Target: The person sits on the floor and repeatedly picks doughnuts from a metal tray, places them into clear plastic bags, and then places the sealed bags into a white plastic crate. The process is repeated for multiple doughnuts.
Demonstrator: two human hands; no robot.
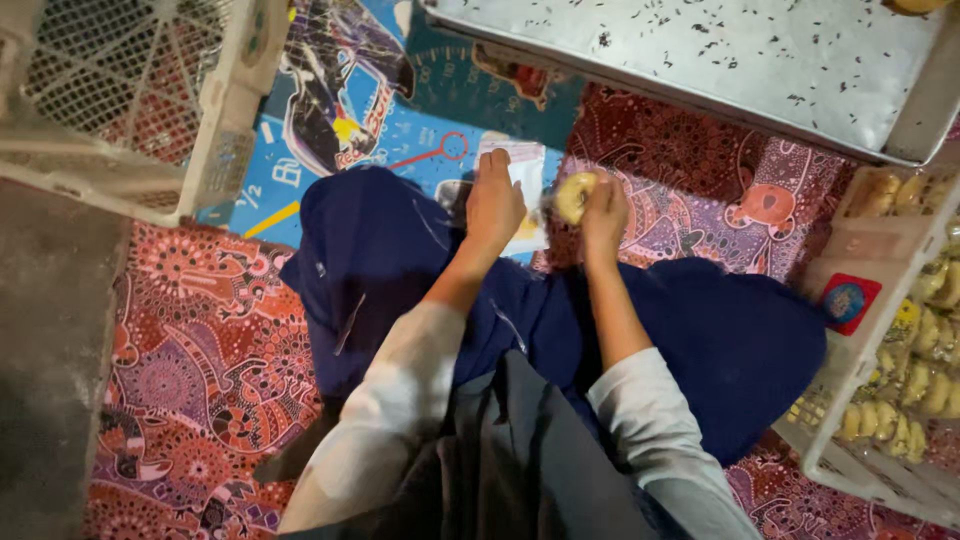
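Observation:
I sit cross-legged in dark blue trousers on a patterned mat. My left hand (494,203) grips a stack of clear plastic wrappers (527,175) lying in front of my knees. My right hand (604,207) holds a small pale round pastry (573,195) just right of the wrappers, at their edge. Both forearms come out of grey sleeves.
A white plastic crate (860,470) with several bagged pastries stands at the right. A large metal tray (700,60) flecked with dark crumbs sits ahead. Another white lattice crate (150,100) is at the upper left. A small red and blue packet (848,302) lies by the right crate.

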